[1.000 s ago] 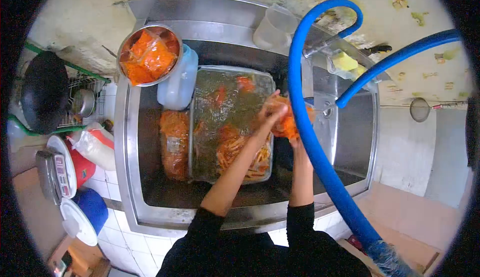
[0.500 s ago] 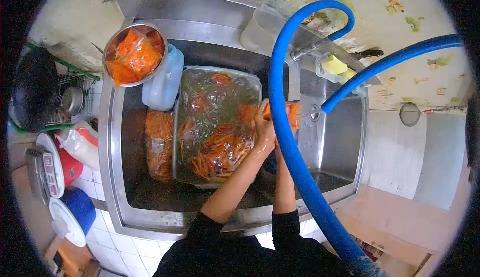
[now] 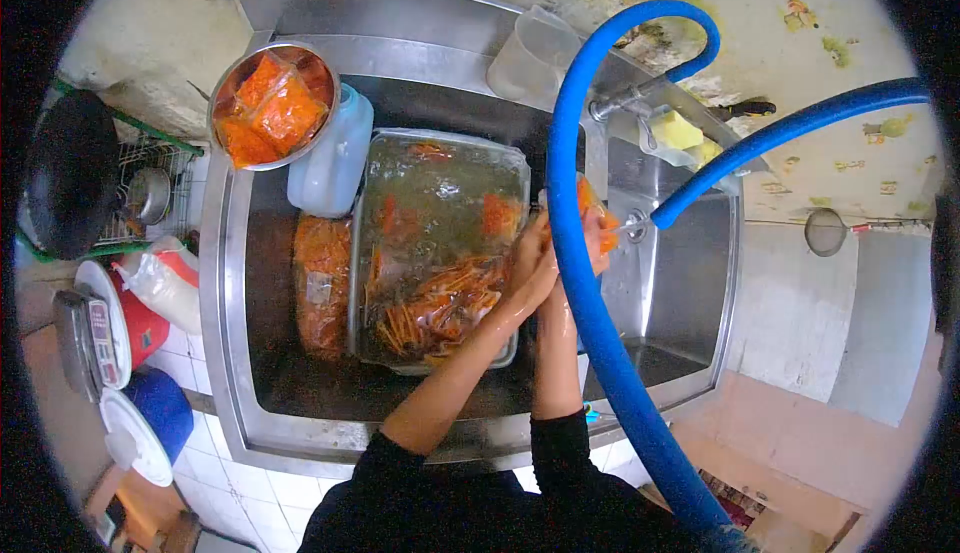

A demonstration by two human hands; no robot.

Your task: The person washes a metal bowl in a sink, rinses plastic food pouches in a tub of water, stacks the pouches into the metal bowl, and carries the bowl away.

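Note:
Between my two hands is an orange packet (image 3: 588, 196), partly behind the blue hose (image 3: 572, 263). My left hand (image 3: 533, 261) is closed on its near left side, and my right hand (image 3: 597, 240), partly covered by the hose, grips it from the right. Water runs from the open hose end (image 3: 662, 219) onto the packet. Left of my hands, a clear tub (image 3: 522, 183) of water holds orange packets and a heap of orange strips (image 3: 440, 308). A large orange bag (image 3: 322, 288) lies beside the tub.
A metal bowl (image 3: 331, 83) of orange packets and a bluish jug (image 3: 330, 168) stand at the sink's back left. A clear pitcher (image 3: 530, 58) and yellow sponges (image 3: 677, 130) are at the back. The steel sink rim (image 3: 225, 303) surrounds the basins. A strainer (image 3: 825, 232) hangs at the right.
The packet first moved toward me, then back up beneath the running hose end, with both hands around it. The tub's water surface is calmer than half a second ago. The camera view has shifted slightly.

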